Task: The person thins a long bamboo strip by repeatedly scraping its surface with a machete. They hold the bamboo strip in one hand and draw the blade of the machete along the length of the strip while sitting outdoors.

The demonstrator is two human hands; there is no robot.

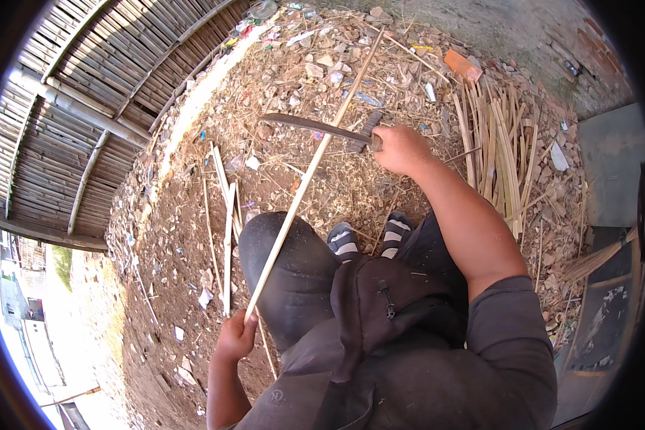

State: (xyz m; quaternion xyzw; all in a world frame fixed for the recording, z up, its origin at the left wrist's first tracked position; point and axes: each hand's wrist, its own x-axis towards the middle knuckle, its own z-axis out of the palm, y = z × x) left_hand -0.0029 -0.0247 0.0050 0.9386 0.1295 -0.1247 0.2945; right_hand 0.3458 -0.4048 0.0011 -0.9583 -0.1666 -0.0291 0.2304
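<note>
My left hand [236,337] is closed around the near end of a long, pale bamboo strip [292,213]. The strip slants up and away over my bent left knee to the littered ground ahead. In my right hand [403,150] is the handle of a machete [301,122], fingers wrapped round it. Its long dark blade points left and crosses the strip; whether the edge touches it, I cannot tell. Beside the handle, a dark ridged piece [365,132] lies on the ground, partly hidden by the blade.
Split bamboo strips [505,150] lie in a pile at the right. More pale strips [228,244] rest on the dirt left of my knee. An orange brick [463,65] sits near the concrete wall [509,36]. A bamboo-slat panel [64,143] stands at left.
</note>
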